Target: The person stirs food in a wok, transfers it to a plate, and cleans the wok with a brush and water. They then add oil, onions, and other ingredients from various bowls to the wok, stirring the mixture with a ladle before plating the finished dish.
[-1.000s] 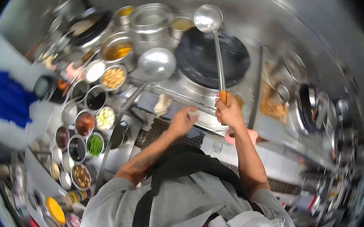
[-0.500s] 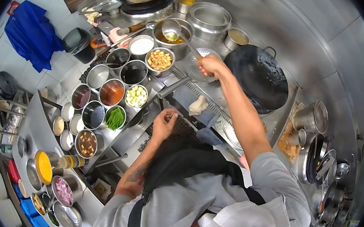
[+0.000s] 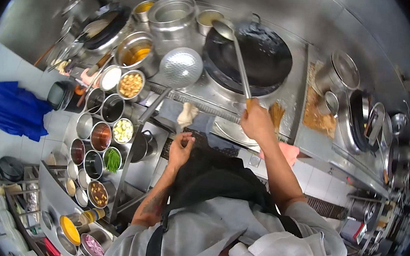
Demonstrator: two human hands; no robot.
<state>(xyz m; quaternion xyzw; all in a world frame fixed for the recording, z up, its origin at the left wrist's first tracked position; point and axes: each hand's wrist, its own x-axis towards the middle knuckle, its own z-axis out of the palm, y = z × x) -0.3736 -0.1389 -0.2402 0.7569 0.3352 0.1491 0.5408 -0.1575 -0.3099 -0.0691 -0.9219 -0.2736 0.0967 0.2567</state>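
Observation:
My right hand point(image 3: 257, 121) is closed round the wooden handle of a long metal ladle point(image 3: 241, 67). The ladle's bowl hangs over the upper left rim of the black wok point(image 3: 260, 56). My left hand point(image 3: 181, 150) is in front of my body, fingers bent with thumb and fingertips apart, and nothing shows in it. Just above that hand, a crumpled beige cloth point(image 3: 187, 115) lies at the stove's front edge. A perforated strainer point(image 3: 181, 68) rests left of the wok, its handle pointing down and left.
A pot of yellow-brown oil point(image 3: 135, 55) and a large steel pot point(image 3: 171, 22) stand behind the strainer. Several ingredient containers, including green vegetables point(image 3: 112, 159) and a red sauce point(image 3: 101, 136), are at the left. A bamboo brush point(image 3: 275, 116) stands right of my right hand.
My right hand has carried the ladle from over the oil pot rightward to the wok. The camera view has turned to the right. My left hand keeps about the same pose.

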